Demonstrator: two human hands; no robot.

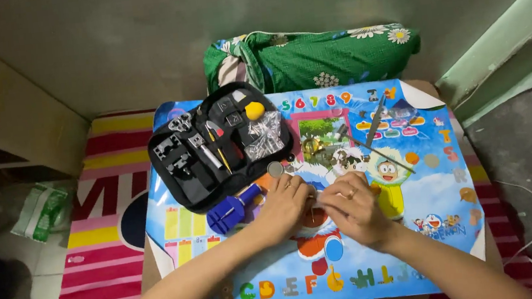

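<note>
My left hand (284, 206) and my right hand (351, 205) meet at the middle of a colourful cartoon poster mat (434, 217). Both pinch something small and clear between their fingertips; it looks like a little plastic bag, but I cannot make out what is in it. My right hand wears a ring. A blue plastic tool (231, 209) lies just left of my left hand. A round metal piece (275, 168) sits a little beyond my left hand's fingers.
An open black tool case (179, 179) with several small tools, a yellow ball (254, 111) and a clear bag of parts (263, 135) lies at the mat's upper left. Thin metal tools (375, 120) rest upper right. A green flowered pillow (315, 57) is behind. Striped mat (108, 254) underneath.
</note>
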